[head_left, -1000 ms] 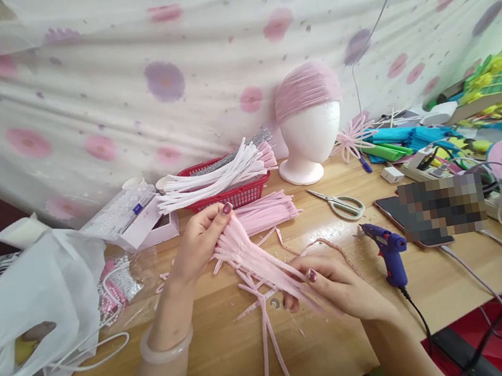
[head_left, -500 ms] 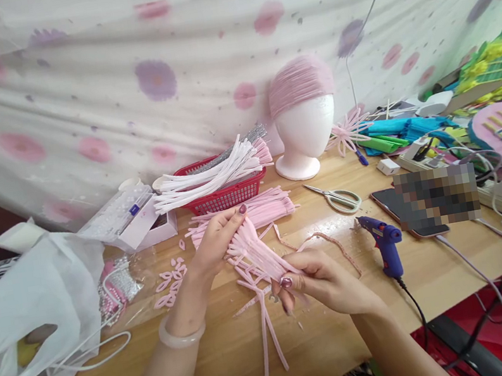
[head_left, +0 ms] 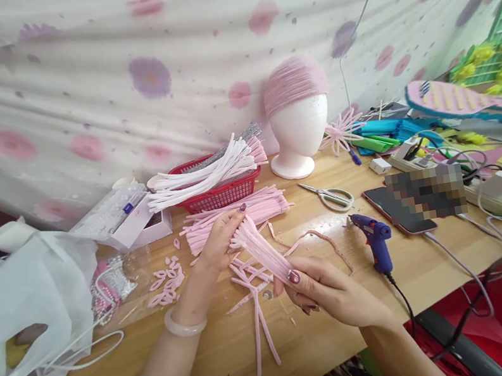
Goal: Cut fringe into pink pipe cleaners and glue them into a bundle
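A flat bundle of pink pipe cleaners (head_left: 264, 249) stretches between my two hands above the table. My left hand (head_left: 220, 235) is closed on its upper end, thumb on top. My right hand (head_left: 323, 288) pinches the lower end between thumb and fingers; the fingertips underneath are partly hidden. Below the bundle, loose pink pipe cleaners (head_left: 257, 315) lie crossed on the wood. A thick pile of pink pipe cleaners (head_left: 263, 204) rests just behind my left hand. Small pink loops (head_left: 166, 281) are scattered to the left of my left wrist.
A red basket (head_left: 227, 193) holds white and pink stems. Beside it stands a foam head (head_left: 300, 135) wrapped in pink. Scissors (head_left: 332, 195), a blue glue gun (head_left: 375, 241) and a phone (head_left: 396, 208) lie to the right, among cables. A plastic bag (head_left: 56, 291) sits at left.
The bundle looks narrower and straighter between my hands, and my right fingers have shifted their grip at its lower end. At far right, a pink guitar-shaped piece has risen and turned.
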Tool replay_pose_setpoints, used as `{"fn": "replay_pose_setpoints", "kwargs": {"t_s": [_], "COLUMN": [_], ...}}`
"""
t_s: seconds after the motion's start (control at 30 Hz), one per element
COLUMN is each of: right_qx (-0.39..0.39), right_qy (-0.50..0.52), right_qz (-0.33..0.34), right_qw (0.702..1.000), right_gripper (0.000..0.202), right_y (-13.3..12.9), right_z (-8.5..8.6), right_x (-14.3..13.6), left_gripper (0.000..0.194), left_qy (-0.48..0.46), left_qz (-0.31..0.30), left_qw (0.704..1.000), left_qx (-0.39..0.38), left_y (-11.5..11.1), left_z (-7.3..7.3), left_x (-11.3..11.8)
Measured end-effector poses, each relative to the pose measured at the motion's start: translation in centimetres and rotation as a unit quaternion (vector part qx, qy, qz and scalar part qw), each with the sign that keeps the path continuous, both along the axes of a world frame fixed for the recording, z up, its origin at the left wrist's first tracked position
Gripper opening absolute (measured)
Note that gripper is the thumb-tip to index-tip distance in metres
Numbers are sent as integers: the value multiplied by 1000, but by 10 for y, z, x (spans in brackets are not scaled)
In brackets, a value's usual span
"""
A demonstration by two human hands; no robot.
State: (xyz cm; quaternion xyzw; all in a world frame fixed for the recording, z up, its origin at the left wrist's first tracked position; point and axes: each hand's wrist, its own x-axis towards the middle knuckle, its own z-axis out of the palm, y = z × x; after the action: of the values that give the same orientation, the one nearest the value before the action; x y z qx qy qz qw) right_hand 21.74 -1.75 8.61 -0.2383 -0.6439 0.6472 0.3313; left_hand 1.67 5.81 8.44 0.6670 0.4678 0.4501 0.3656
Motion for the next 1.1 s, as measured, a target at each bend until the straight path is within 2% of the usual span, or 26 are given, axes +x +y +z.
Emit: {"fn": "replay_pose_setpoints", "kwargs": {"t_s": [0.13, 0.3, 0.4, 0.47, 0.5, 0.57, 0.6, 0.7, 0.73, 0.77, 0.83, 0.9, 1.0, 1.03, 1.1], "right_qx": [5, -23, -40, -43, -35, -17, -6, 68, 85, 100, 137, 172, 193, 196, 201], "right_qy": [-19, -44, -73, -117, -141, -194, -219, -277, -301, -336, -399, -434, -436, -430, -415], "right_qz": [-14, -9, -30, -61, -101, -216, -283, -481, -537, -564, -565, -529, -495, -491, -486], "right_qw": [1000, 999, 996, 990, 984, 957, 934, 829, 784, 748, 709, 709, 727, 732, 742], "right_gripper": [40, 41, 39, 37, 35, 35, 34, 40, 47, 57, 73, 71, 53, 48, 40], "right_y": [-8, -20, -31, -39, -43, -47, -47, -37, -31, -25, -14, -3, 10, 15, 23], "right_z": [-5, -14, -26, -37, -42, -54, -60, -79, -84, -88, -94, -97, -97, -96, -95], "right_x": [9, 26, 50, 76, 91, 123, 138, 168, 172, 173, 170, 165, 159, 157, 155], "left_gripper": [28, 29, 36, 39, 39, 40, 39, 37, 37, 37, 37, 40, 46, 46, 46], "left_qy": [-48, -93, -126, -150, -160, -162, -139, -68, -40, -9, 37, 98, 218, 240, 262], "left_qz": [8, 16, 25, 39, 50, 97, 130, 192, 210, 227, 256, 238, 145, 121, 111], "left_qw": [998, 993, 987, 983, 981, 980, 981, 977, 972, 965, 942, 923, 893, 888, 890], "left_qx": [-33, -75, -100, -100, -94, -56, -24, 58, 96, 135, 215, 286, 366, 372, 356], "left_y": [3, 2, 0, -7, -12, -27, -36, -64, -72, -79, -92, -102, -111, -112, -113], "left_z": [-7, -5, -1, 3, 5, 11, 13, 10, 6, -1, -15, -27, -33, -32, -33], "left_x": [-2, -4, -6, -11, -15, -23, -25, -27, -26, -24, -25, -30, -44, -49, -54]}}
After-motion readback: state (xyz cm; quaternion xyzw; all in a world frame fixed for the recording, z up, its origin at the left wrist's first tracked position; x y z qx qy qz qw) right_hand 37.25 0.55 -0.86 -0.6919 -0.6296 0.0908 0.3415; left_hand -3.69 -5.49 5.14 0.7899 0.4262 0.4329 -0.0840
